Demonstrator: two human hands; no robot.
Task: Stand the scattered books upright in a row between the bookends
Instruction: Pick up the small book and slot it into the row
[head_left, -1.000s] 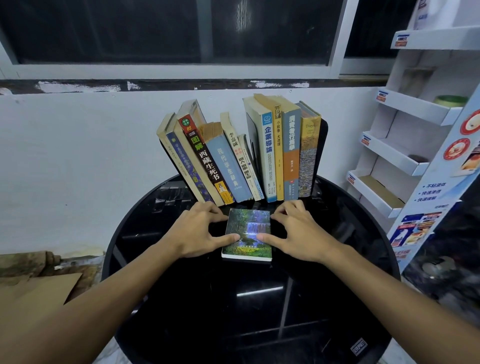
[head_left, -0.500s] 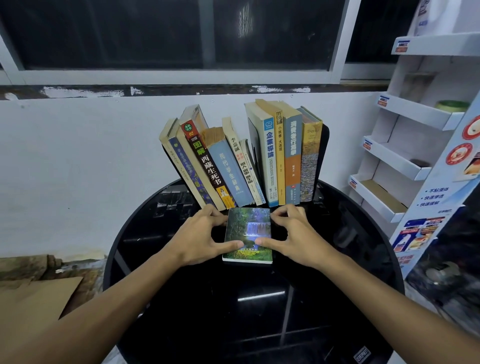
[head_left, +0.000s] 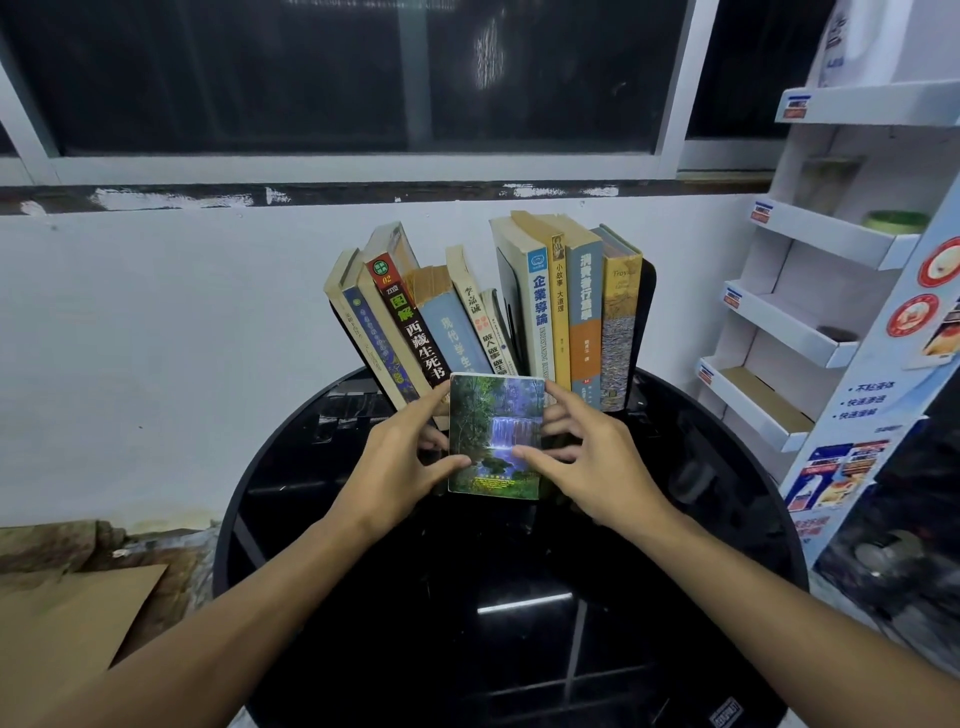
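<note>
Head view: waterfall paperback (head_left: 496, 431) looks light, thin, slightly flexible, glossy cover likely slick; best taken by its long edges; left hand (head_left: 400, 467) and right hand (head_left: 592, 467) pinch it so, thumbs on cover, fingers behind; book sits between them, tilted up, row of books (head_left: 540, 312) just beyond the fingertips.

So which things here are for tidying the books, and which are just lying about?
For the job: small book with a green waterfall cover, held by left hand and right hand; row of standing books; black bookend on the right.
Just lying about: white cardboard display rack; green roll on its shelf; brown cardboard sheet.
</note>
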